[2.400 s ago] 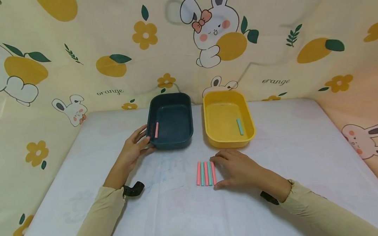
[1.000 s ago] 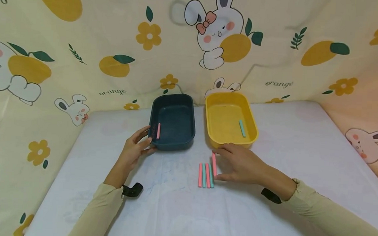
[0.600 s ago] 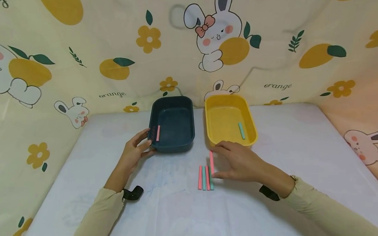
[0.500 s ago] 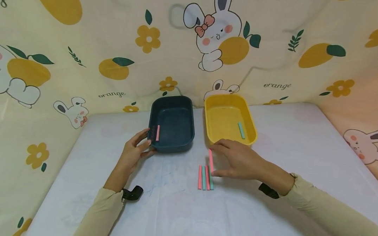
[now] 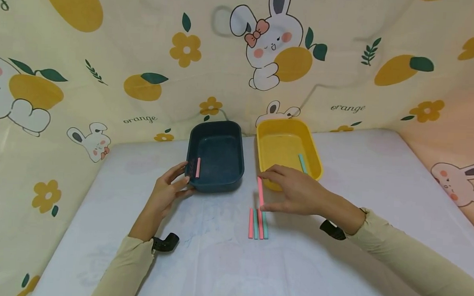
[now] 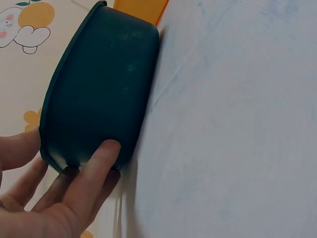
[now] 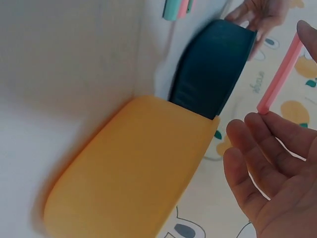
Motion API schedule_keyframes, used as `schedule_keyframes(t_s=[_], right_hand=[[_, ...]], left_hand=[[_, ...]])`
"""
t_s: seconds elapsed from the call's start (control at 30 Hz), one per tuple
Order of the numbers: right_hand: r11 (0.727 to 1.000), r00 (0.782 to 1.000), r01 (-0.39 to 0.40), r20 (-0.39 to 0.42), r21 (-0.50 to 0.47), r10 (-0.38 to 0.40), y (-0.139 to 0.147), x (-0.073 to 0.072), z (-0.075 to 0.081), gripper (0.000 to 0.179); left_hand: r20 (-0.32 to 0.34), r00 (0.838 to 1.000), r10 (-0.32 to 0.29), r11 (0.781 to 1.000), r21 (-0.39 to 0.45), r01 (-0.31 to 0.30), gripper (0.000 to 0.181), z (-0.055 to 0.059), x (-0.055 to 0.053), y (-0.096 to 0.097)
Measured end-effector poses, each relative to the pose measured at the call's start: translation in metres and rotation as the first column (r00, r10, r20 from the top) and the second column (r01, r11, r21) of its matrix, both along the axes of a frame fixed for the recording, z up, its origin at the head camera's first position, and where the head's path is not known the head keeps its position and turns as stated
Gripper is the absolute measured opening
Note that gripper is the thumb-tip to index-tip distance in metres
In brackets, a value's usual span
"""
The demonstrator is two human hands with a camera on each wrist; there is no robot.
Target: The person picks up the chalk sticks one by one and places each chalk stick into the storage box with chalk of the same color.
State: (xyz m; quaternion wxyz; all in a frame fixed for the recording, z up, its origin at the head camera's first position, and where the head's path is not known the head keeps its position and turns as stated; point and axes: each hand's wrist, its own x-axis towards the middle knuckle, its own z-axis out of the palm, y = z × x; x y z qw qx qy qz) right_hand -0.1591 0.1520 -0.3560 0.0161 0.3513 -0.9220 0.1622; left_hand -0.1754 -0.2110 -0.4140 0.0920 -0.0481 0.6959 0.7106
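My right hand (image 5: 298, 190) pinches a pink chalk stick (image 5: 260, 193) lengthwise between thumb and fingertip, raised above the table. In the right wrist view the same pink chalk stick (image 7: 280, 77) spans from thumb to finger, the other fingers loosely bent. Below it, a short row of pink and green chalk sticks (image 5: 256, 226) lies side by side. At the near left corner of a dark teal tub (image 5: 220, 165), my left hand (image 5: 167, 193) holds on with fingers and thumb around the wall. One pink chalk stick (image 5: 198, 167) lies inside that tub.
A yellow tub (image 5: 277, 145) stands right of the dark one, with a green chalk stick (image 5: 302, 162) inside, partly hidden by my right hand. Both tubs stand on a white-covered table (image 5: 215, 270), close to a patterned cloth backdrop (image 5: 231, 90).
My right hand has lifted the rightmost pink chalk stick from the row and carried it up, leftward and away from me. The left hand stays at the dark tub.
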Motion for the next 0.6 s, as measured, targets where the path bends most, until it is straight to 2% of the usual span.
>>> schedule_keyframes(t_s=[0.2, 0.43, 0.6], right_hand=[[1.000, 1.000, 0.011, 0.017, 0.002, -0.011, -0.002, -0.007, 0.003, 0.084], [1.000, 0.999, 0.020, 0.049, 0.024, -0.021, -0.005, -0.013, 0.005, 0.092], [0.998, 0.999, 0.021, 0.048, 0.052, -0.024, -0.010, -0.016, 0.006, 0.090]], left_hand=[[-0.011, 1.000, 0.002, 1.000, -0.008, -0.002, 0.057, 0.002, -0.001, 0.000], [0.026, 1.000, -0.005, 1.000, -0.005, 0.005, 0.057, 0.001, -0.001, -0.002], [0.032, 0.999, -0.014, 1.000, 0.006, 0.014, 0.058, 0.002, 0.000, -0.003]])
